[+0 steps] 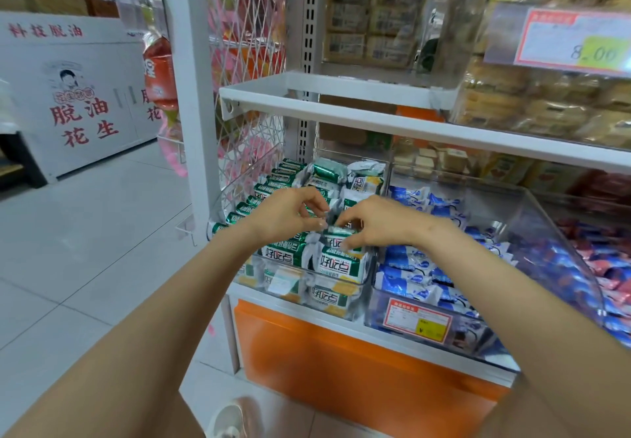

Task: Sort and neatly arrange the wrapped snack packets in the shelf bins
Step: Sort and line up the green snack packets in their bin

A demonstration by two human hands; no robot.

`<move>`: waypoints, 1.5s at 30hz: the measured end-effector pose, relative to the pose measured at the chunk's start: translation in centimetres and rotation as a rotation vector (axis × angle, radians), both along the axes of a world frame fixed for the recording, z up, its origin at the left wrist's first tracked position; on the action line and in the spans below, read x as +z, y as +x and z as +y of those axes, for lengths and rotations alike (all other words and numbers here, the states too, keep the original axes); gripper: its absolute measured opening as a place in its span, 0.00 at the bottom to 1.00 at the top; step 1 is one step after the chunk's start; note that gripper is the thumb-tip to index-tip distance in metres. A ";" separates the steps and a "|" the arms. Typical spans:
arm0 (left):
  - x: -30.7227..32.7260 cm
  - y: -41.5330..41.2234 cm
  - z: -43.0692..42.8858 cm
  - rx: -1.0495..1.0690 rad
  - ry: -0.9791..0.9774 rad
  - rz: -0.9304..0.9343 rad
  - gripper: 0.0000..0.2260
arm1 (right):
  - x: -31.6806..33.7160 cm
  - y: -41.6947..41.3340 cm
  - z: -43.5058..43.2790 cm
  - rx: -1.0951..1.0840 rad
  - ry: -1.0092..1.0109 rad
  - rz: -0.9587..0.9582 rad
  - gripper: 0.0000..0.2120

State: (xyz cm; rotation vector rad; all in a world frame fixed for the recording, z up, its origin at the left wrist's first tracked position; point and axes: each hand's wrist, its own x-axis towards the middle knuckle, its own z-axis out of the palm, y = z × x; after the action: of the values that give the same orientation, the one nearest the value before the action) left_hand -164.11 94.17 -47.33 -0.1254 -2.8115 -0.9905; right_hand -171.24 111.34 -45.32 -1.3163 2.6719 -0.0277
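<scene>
Setting: a shop shelf of clear bins under a white upper shelf (341,103), seen from the head view looking down.
Green packet (341,231): a small foil-wrapped snack, held just above the heap in the middle of the green-packet bin (367,277), the leftmost bin of the lower shelf.
Left hand (290,214): fingers curled, with thumb and forefinger pinching the packet's left crimped end.
Right hand (374,222): fingers curled, with the tips pinching the right end. It appears to be the same packet, though the fingers hide part of it.
Long axis: roughly across the bin, left to right, spanning the gap between the two hands. Which face is up cannot be told.
Standing row (269,186): green packets on edge along the bin's left wall, filed front to back, each with its long axis likewise across.
Front packets (336,263): lying flat, printed face up, long axis across. Those behind them lie tumbled at mixed angles.
Handling (judgement): light. The wrap is thin, glossy and likely slippery, and the contents are probably crumbly, so squeezing the middle risks breakage. The flat crimped ends are the safest hold, as here.
Neighbours: blue packets (426,267) in the next bin to the right, with red packets (597,260) beyond. A price label (417,321) is fixed to the front of the blue packets' bin.
</scene>
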 end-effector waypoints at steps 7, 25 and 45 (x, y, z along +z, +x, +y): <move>-0.4 -0.7 0.5 -0.092 -0.230 -0.021 0.14 | 0.1 0.2 -0.5 0.022 0.042 -0.076 0.18; -0.9 -2.0 0.7 -0.179 -0.331 -0.116 0.02 | 1.0 -4.1 1.7 -0.340 -0.490 0.036 0.13; -0.8 -2.1 1.0 0.059 0.038 -0.038 0.16 | 0.9 -2.4 2.4 -0.336 -0.616 -0.159 0.14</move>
State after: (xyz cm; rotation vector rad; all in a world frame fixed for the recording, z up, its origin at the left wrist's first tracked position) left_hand -166.23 95.20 -48.13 -0.0198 -2.8107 -1.0428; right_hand -173.63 113.76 -44.38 -0.9020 2.8075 -1.0157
